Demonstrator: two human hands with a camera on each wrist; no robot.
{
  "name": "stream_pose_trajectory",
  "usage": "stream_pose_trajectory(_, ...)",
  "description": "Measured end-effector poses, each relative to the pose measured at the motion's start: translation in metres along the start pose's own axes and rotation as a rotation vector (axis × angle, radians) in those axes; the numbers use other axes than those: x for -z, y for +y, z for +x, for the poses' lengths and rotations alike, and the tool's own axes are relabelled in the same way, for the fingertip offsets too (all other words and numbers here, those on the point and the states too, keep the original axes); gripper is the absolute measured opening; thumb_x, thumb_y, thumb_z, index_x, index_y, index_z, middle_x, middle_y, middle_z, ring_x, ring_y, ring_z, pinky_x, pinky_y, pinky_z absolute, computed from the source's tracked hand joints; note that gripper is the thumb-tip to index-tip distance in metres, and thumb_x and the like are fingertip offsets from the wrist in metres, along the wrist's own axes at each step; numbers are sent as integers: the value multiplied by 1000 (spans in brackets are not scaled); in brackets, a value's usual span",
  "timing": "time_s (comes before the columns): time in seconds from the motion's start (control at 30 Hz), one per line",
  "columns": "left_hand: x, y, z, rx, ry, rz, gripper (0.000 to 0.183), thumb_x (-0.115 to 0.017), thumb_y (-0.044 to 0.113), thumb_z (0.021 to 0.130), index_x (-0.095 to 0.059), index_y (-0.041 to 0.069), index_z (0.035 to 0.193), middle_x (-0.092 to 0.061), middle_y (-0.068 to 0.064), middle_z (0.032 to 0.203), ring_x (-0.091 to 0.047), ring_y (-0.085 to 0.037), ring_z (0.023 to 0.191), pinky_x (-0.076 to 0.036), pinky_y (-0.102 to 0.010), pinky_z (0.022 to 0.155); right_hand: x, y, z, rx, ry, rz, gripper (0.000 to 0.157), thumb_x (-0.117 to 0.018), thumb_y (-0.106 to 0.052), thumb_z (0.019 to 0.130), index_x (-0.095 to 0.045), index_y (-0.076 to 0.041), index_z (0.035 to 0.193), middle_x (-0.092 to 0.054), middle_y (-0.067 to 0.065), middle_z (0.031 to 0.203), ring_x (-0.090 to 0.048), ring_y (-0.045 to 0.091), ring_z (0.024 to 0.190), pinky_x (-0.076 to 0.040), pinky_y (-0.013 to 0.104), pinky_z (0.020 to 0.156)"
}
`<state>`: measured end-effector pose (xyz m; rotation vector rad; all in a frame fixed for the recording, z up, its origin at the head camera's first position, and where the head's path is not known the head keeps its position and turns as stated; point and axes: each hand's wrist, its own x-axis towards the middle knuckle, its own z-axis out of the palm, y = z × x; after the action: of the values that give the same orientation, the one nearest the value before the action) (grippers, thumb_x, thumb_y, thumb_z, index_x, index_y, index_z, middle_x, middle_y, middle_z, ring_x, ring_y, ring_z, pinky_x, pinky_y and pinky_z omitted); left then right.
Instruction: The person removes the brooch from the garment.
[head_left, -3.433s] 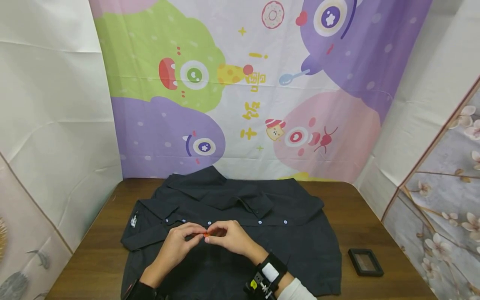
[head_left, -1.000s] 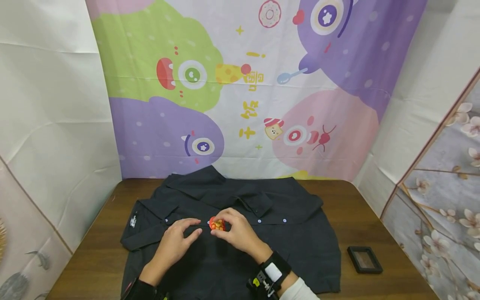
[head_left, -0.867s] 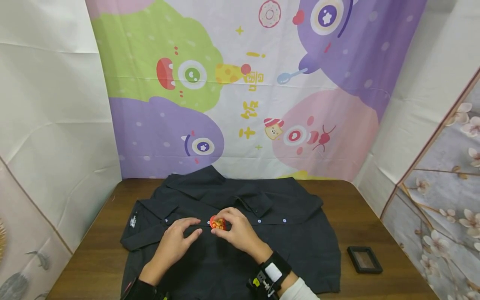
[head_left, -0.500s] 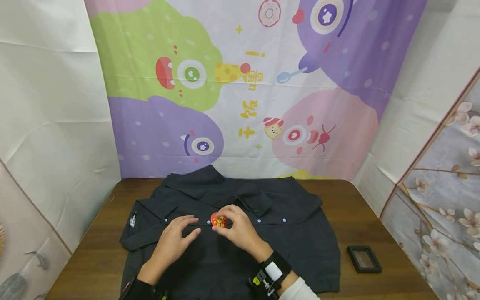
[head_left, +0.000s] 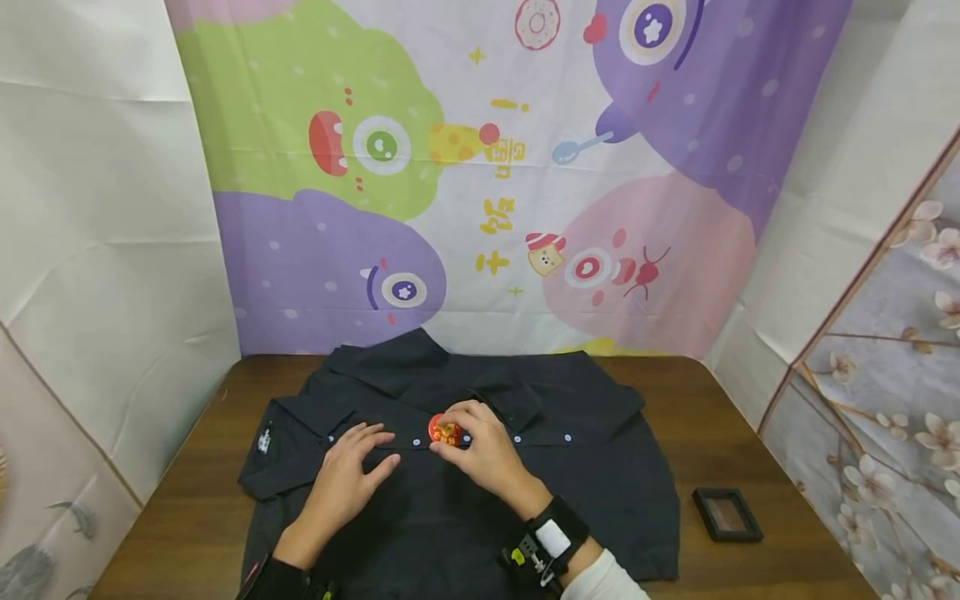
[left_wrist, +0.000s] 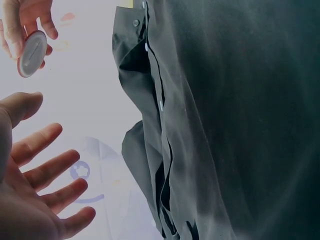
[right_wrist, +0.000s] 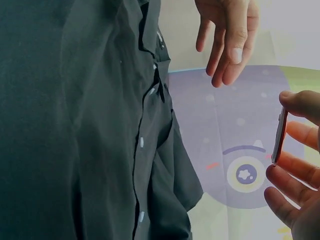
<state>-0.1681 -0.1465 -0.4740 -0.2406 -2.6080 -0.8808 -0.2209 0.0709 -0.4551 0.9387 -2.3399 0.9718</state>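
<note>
A round red-and-gold pin badge (head_left: pixel 442 434) is held between the thumb and fingers of my right hand (head_left: pixel 486 446), above the row of buttons. Its pale back with a pin across it shows in the left wrist view, where the badge (left_wrist: pixel 33 55) is tilted. Seen from the right wrist, the badge (right_wrist: pixel 279 137) is nearly edge-on. My left hand (head_left: pixel 343 479) hovers apart from it to the left, fingers spread and holding nothing. Beneath both hands a dark button-up shirt (head_left: pixel 592 508) lies spread out, its collar and pale buttons visible.
The shirt covers much of a brown wooden table (head_left: pixel 697 417). A small black frame (head_left: pixel 707 517) with a see-through middle lies to the right of the shirt. Behind the table hangs a cartoon-printed cloth (head_left: pixel 480 325), with white sheets at both sides.
At first both hands pinched the badge; my left hand has since let go. My right hand has carried the badge rightward and slightly farther up the shirt, turning its red face into view.
</note>
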Motion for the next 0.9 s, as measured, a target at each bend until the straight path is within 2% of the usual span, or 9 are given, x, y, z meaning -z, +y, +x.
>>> stream_pose_trajectory(0.17,1,0,-1,12,-29,12,33,-74,24,85,-71,7,113,-64,-18,128,-50,-43,129,-39,-67,100,3,1,0,0,5,-13,29,-85,-24,75,-73,-12,98,-66,1,102,-60,15,92,-53,27,79)
stream_pose_trajectory(0.57,0,1,0,27,-44,35,35,-74,24,85,-69,7,115,-60,-20,132,-46,-45,131,-36,-68,101,15,4,2,-42,7,-6,29,-85,-21,74,-73,-10,98,-66,3,102,-61,18,94,-54,31,80)
stream_pose_trajectory(0.9,2,1,1,16,-4,45,32,-75,23,84,-70,8,112,-63,-18,128,-50,-43,128,-39,-67,99,25,9,3,-50,21,-6,29,-85,-19,74,-73,-11,99,-65,3,102,-60,17,92,-53,30,76)
